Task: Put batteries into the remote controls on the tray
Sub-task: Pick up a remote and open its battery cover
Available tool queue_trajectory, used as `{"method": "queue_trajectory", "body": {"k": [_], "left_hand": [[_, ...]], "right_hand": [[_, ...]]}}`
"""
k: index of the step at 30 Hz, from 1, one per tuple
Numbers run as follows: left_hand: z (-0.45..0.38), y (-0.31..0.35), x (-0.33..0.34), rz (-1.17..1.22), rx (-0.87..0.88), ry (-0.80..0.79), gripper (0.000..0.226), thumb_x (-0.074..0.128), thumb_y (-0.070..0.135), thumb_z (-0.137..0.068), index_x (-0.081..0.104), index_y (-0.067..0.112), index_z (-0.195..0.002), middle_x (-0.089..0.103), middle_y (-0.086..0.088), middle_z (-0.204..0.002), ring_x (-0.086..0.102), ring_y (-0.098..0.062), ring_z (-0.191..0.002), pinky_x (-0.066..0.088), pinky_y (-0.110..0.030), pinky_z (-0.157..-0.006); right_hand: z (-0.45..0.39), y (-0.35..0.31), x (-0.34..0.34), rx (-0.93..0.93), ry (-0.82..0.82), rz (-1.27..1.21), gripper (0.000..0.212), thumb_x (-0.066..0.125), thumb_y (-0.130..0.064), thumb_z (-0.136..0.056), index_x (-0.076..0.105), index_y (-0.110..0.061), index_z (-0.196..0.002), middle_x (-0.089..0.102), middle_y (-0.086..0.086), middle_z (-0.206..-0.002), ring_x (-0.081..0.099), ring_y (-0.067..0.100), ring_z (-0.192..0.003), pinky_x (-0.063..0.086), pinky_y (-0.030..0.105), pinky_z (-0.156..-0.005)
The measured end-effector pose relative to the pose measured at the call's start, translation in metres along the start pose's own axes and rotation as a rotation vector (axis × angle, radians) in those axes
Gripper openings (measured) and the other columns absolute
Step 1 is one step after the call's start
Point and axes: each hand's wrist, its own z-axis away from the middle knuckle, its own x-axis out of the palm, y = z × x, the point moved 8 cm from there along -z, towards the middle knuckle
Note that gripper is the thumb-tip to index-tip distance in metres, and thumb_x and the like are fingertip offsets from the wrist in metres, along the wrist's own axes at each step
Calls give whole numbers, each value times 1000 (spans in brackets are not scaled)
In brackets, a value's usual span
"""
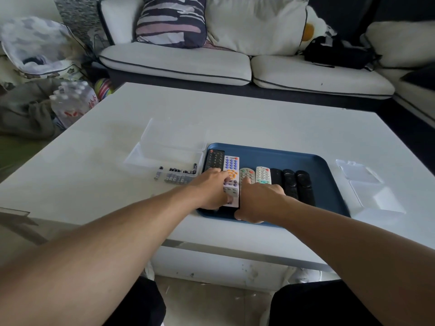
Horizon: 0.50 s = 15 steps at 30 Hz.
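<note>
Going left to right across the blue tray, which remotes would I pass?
Black remote → white remote with blue buttons → grey remote → small white remote → three black remotes, on the blue tray.

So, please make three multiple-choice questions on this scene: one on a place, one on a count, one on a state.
1. Where are the batteries?
A. left of the tray
B. on the sofa
C. right of the tray

2. How many remotes lie on the blue tray?
A. three
B. seven
C. ten

3. What is the left hand doing?
A. resting on the remotes
B. lifting a battery
C. hanging off the table

Answers: 1 A, they sit beside the tray's left edge; 2 B, seven lie in a row; 3 A, it lies over the white remote.
</note>
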Motion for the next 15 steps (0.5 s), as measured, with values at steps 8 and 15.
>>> {"method": "queue_trajectory", "body": {"k": [8, 15], "left_hand": [[3, 1, -1, 8, 13, -17, 46, 67, 34, -91, 51, 22, -132, 44, 1, -138, 48, -16, -118, 37, -29, -90], [4, 0, -1, 52, 19, -23, 45, 64, 29, -90, 53, 18, -132, 49, -2, -135, 56, -22, -119, 44, -33, -94]], "right_hand": [[-1, -3, -6, -8, -44, -15, 73, 63, -57, -84, 40, -12, -137, 57, -1, -106, 60, 25, -107, 41, 35, -79], [-17, 25, -35, 4, 81, -158, 27, 51, -43, -99, 60, -25, -116, 66, -7, -113, 62, 20, -104, 49, 35, -82]]}}
